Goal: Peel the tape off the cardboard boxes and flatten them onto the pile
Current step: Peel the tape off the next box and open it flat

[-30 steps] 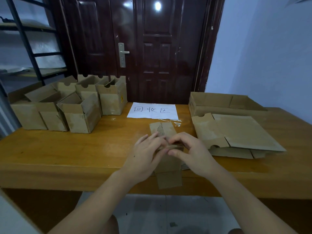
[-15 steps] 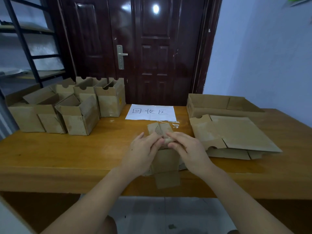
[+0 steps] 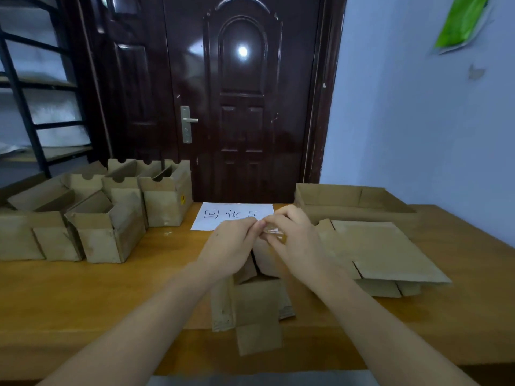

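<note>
Tape [image 3: 274, 232], pinched between left hand [image 3: 230, 243], right hand [image 3: 296, 240]

**Table layout, door behind**

On the table [image 3: 83, 296]: open boxes [image 3: 111, 218] clustered at far left, paper sheet [image 3: 223, 215] at the far middle edge, flattened pile [image 3: 384, 252] at right with a tray box [image 3: 351, 199] just behind it. At near centre, a box [image 3: 250, 302] lying over the front edge. Above its far end, left hand [image 3: 231, 246] and right hand [image 3: 295, 240] meeting, tape [image 3: 274, 234] pinched between them. Behind the table, a door [image 3: 242, 107]; shelf rack [image 3: 33, 107] to the far left; wall [image 3: 418, 121] to the right
</note>
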